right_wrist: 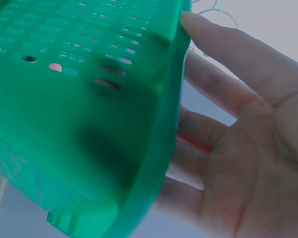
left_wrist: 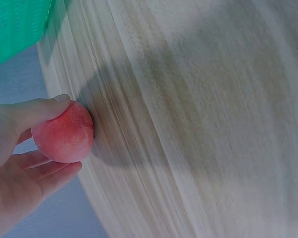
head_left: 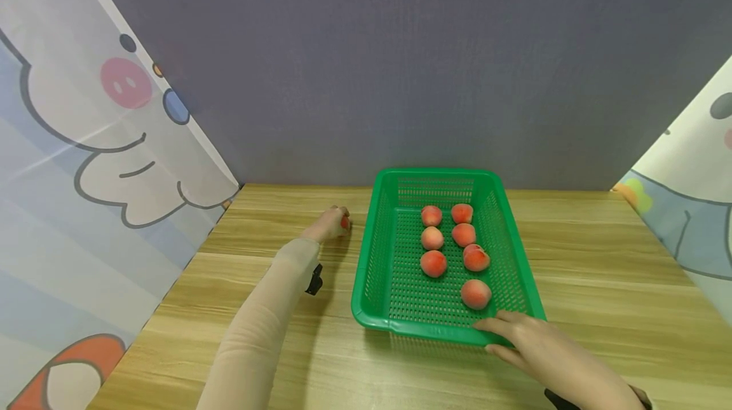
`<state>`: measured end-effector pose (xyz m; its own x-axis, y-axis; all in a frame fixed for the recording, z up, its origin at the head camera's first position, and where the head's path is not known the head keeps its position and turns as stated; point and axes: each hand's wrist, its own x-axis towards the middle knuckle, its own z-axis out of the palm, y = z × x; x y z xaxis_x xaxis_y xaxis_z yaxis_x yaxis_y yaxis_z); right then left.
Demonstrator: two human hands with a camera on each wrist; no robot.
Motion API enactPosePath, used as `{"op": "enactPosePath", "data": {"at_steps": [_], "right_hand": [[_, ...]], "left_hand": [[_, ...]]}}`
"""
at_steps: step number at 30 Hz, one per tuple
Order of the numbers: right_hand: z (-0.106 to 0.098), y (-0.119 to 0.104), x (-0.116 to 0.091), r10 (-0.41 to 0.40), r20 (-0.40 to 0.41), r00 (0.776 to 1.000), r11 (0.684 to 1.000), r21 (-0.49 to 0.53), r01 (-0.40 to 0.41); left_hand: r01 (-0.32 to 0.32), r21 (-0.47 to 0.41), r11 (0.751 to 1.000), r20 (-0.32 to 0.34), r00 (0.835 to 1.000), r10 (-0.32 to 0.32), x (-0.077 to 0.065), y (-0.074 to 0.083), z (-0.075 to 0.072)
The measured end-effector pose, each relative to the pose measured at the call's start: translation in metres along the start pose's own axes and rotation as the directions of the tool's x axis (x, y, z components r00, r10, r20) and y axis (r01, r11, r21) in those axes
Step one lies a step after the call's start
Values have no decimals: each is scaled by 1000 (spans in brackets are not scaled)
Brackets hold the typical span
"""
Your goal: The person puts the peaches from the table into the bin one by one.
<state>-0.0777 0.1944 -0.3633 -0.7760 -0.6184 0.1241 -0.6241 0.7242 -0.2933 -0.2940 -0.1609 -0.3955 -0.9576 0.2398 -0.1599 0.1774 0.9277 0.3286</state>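
Note:
My left hand [head_left: 328, 224] is to the left of the basket, its thumb and fingers round a reddish peach [left_wrist: 67, 134]. That peach is low at the wooden table; whether it touches the wood I cannot tell. In the head view the hand covers most of it. A green plastic basket [head_left: 372, 251] with slotted walls stands in the middle. Inside it lie several peaches [head_left: 433, 264], roughly in two rows. At the basket's near right corner my right hand [head_left: 534, 340] holds the rim [right_wrist: 164, 134], fingers over it and thumb against the outer side.
The wooden tabletop [head_left: 600, 270] extends on both sides of the basket. A grey wall [head_left: 366, 67] rises just behind the basket. Cartoon-printed sheets [head_left: 86, 162] border the left and right sides.

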Motion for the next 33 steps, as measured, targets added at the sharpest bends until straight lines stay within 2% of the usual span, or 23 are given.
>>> {"op": "enactPosePath", "data": {"at_steps": [7,13,20,26,33], "right_hand": [[0,-1,-1,-15,1,1000,1000,7,15],[-1,-1,0,-9,7,1000,1000,2,9],[0,0,0,-2,19,1000,1000,8,2],[1,0,0,-13,6,1000,1000,-4,13],[1,1,0,-1,22,1000,1000,15,1]], "left_hand": [[1,6,1000,24,1000,-1,1,1,-2],[-21,24,999,32,999,20,-1,5,-10],[-97,82,992,21,995,95,-6,14,-20],[-180,125,976,5,984,181,-9,20,-27],[-206,136,969,35,979,203,-15,29,-37]]}}
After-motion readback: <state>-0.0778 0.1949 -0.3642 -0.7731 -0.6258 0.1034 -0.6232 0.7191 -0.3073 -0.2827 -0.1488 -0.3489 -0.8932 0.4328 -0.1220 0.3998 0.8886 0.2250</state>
